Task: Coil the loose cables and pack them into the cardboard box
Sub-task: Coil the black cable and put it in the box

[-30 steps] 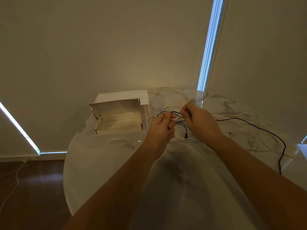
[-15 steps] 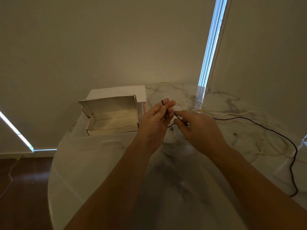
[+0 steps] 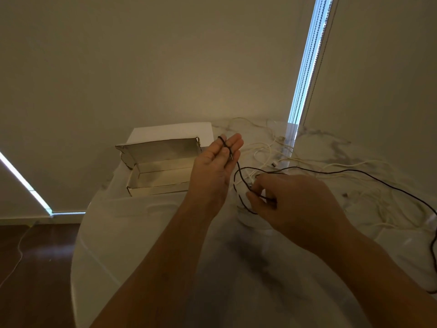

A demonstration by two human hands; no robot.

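The open cardboard box (image 3: 142, 185) stands on the round marble table (image 3: 146, 233), left of my hands, with its lid flap upright. My left hand (image 3: 215, 166) is raised beside the box with straight fingers. The black cable (image 3: 369, 177) loops over its fingertips, and the plug lies against the fingers. My right hand (image 3: 295, 204), lower and nearer to me, pinches the same cable in thumb and fingertips; a loop hangs between the hands. From there the cable trails right and off the table edge. Several loose white cables (image 3: 335, 165) lie tangled at the back right.
A white flat sheet or board (image 3: 170, 132) lies behind the box against the wall. A bright gap in the blinds (image 3: 305, 67) runs down to the table's back edge. Dark wood floor (image 3: 35, 268) shows at left, with a thin cord (image 3: 19, 252) on it.
My left hand has opened from a pinch to straight fingers and risen. My right hand has drawn the black cable down and toward me, forming a loop.
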